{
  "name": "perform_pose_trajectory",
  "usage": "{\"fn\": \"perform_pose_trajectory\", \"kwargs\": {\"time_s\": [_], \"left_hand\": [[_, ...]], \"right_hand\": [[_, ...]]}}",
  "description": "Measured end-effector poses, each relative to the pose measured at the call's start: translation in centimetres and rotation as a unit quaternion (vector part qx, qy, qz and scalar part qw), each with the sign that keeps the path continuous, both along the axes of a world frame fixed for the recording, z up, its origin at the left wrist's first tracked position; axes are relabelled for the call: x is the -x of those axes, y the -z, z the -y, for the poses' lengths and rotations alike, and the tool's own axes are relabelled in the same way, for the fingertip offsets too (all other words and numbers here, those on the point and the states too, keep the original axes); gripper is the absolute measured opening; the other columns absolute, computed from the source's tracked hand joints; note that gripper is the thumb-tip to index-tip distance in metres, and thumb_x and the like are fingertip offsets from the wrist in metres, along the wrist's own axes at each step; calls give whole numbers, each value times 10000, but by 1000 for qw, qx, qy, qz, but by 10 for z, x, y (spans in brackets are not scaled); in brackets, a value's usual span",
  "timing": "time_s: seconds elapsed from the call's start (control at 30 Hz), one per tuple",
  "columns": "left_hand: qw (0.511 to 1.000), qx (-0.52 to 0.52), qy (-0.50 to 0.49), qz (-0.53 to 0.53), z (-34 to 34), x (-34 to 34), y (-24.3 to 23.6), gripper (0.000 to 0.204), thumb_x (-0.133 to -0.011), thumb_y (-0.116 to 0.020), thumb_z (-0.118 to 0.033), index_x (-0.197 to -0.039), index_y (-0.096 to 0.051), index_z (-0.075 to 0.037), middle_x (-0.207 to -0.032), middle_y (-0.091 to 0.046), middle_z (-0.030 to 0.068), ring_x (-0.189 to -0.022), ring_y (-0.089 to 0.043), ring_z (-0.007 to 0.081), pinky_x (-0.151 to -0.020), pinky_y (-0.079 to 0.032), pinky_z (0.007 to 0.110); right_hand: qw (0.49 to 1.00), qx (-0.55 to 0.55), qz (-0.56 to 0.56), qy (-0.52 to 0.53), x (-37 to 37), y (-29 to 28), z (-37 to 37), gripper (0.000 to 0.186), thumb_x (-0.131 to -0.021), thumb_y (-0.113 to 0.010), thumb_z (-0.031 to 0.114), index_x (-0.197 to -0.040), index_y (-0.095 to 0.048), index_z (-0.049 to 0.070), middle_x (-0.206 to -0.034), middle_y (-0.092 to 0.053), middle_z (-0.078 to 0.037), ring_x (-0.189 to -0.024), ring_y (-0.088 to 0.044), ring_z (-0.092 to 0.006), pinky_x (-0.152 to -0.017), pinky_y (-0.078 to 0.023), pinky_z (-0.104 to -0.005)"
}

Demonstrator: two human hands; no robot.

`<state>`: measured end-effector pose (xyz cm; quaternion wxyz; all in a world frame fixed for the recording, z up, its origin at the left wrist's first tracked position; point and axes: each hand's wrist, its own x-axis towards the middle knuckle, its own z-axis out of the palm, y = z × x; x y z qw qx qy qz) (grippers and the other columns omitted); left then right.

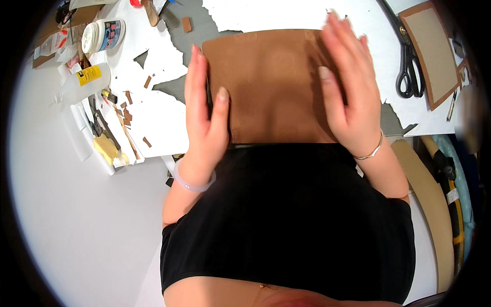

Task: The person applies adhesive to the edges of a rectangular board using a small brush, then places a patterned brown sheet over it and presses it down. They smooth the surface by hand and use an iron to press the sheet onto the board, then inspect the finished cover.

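Brown panel: judged light, stiffish; flanked by outstretched left hand, outstretched right hand; best held at left, right edges.

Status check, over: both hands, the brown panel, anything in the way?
Left hand at left edge, right hand over right edge, fingers extended. Brown leather-look panel between them, nothing lying on it. Black scissors apart, to the right.

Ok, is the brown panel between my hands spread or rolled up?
Spread: the brown panel shows its broad face between your left hand and right hand. Any fold underneath, I cannot tell.
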<state>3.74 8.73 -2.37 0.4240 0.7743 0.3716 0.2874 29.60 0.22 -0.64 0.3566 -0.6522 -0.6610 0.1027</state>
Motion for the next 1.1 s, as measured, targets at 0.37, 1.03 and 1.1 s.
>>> {"fn": "perform_pose_trajectory", "kwargs": {"time_s": [0.37,1.03,1.1], "left_hand": [[932,-220,88,-275,16,-2,-35,632,-888,-809,-256,-1472,-608,-124,-1668,-337,253,-1518,-341,509,-1199,-167,727],[930,-276,47,-236,33,4,-31,375,-960,-717,-283,-1293,-712,-112,-1605,-447,166,-1488,-434,396,-1223,-158,712],[950,-258,-1,-174,29,8,-34,146,-993,-657,-149,-1111,-707,-80,-1463,-573,129,-1418,-523,366,-1241,-165,678]], "right_hand": [[995,43,63,67,4,10,25,536,-977,-671,168,-1483,-564,28,-1606,-479,-186,-1486,-450,-403,-1224,-340,-546],[993,23,86,82,13,9,27,496,-991,-665,182,-1441,-589,-12,-1580,-492,-227,-1464,-466,-423,-1212,-375,-519],[993,24,82,79,13,9,28,500,-990,-667,175,-1443,-583,-20,-1579,-490,-235,-1465,-463,-426,-1212,-379,-504]]}}
